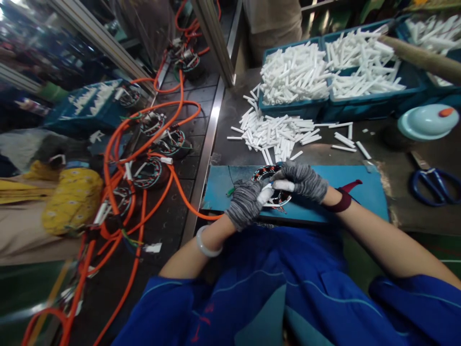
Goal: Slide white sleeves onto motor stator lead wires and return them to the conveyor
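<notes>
Both hands wear grey knitted gloves with white fingertips and meet over a round wire-wound ring [265, 172] on a blue mat [363, 187]. My left hand [248, 201] has its fingers closed at the ring's near left side, by a small white sleeve [267, 186]. From the right, my right hand [301, 181] pinches at the same spot, where a tiny blue bit shows between the fingertips. The hands cover much of the ring. Another white tube lies along its near edge. A green connector [230, 191] on a dark wire rests left of my left hand.
Loose white tubes [277, 132] are heaped beyond the mat, before blue bins [293, 108] of tubes. A light-blue lidded cup [427, 122] and scissors [434, 185] are at right. Left, orange hoses [182, 190] and more wound rings [147, 172] lie on a conveyor.
</notes>
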`<state>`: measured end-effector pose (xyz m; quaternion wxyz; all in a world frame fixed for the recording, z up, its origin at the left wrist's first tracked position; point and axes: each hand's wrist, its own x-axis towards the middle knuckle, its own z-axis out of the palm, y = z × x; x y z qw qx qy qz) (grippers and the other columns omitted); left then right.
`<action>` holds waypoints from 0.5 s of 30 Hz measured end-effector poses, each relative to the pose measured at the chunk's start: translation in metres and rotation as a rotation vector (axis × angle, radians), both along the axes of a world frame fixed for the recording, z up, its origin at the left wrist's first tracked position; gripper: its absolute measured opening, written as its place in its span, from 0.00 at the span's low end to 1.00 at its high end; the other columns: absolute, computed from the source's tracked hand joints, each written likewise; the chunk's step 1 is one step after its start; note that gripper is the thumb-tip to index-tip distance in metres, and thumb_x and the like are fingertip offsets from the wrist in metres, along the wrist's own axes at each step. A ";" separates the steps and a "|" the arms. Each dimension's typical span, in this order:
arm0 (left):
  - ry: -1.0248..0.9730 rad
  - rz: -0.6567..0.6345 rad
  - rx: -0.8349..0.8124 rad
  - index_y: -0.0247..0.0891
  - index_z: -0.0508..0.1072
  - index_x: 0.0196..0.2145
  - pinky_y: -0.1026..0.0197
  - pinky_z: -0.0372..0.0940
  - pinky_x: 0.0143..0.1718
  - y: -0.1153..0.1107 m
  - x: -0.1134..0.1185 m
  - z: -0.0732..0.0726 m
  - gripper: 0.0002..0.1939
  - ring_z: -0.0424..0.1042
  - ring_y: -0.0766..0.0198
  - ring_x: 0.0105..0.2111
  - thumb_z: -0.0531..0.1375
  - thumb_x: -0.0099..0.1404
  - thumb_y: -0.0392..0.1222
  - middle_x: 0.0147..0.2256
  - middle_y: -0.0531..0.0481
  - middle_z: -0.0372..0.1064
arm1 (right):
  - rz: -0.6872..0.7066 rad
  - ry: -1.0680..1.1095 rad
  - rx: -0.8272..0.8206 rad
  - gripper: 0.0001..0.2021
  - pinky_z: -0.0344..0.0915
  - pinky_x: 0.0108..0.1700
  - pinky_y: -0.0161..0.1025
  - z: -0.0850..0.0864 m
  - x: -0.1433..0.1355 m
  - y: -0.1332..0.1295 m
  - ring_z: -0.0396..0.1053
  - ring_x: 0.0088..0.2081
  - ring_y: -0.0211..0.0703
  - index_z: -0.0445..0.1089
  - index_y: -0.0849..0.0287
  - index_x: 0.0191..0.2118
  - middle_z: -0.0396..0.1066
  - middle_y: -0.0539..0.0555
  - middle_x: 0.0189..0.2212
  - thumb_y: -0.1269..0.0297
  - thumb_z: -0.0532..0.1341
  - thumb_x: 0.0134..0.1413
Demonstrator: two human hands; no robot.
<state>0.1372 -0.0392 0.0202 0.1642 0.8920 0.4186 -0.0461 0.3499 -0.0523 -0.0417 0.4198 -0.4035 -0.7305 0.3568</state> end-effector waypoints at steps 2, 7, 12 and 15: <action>0.148 -0.015 -0.025 0.33 0.77 0.44 0.48 0.68 0.51 0.000 0.009 0.005 0.20 0.77 0.51 0.44 0.49 0.77 0.47 0.42 0.38 0.79 | -0.014 -0.053 0.075 0.15 0.70 0.47 0.45 0.000 0.010 -0.002 0.74 0.40 0.45 0.80 0.54 0.45 0.78 0.55 0.38 0.50 0.64 0.62; 0.242 -0.066 0.039 0.31 0.77 0.44 0.43 0.66 0.51 0.007 0.043 0.012 0.22 0.76 0.46 0.46 0.49 0.77 0.49 0.43 0.35 0.78 | -0.138 0.074 -0.175 0.14 0.74 0.50 0.50 0.003 0.036 -0.010 0.76 0.42 0.49 0.80 0.52 0.41 0.79 0.53 0.38 0.49 0.70 0.54; 0.097 -0.146 0.102 0.35 0.75 0.55 0.48 0.67 0.50 0.006 0.041 0.007 0.25 0.75 0.48 0.49 0.50 0.76 0.55 0.48 0.38 0.77 | -0.236 0.187 -0.324 0.19 0.75 0.50 0.53 0.007 0.037 -0.024 0.77 0.42 0.51 0.78 0.53 0.39 0.80 0.54 0.39 0.44 0.72 0.48; -0.049 -0.106 0.316 0.34 0.68 0.64 0.47 0.66 0.55 -0.008 0.001 -0.001 0.37 0.73 0.46 0.55 0.55 0.70 0.66 0.57 0.35 0.73 | -0.251 0.108 -0.360 0.24 0.75 0.49 0.52 0.007 0.034 -0.034 0.77 0.42 0.52 0.77 0.54 0.42 0.80 0.54 0.40 0.42 0.74 0.44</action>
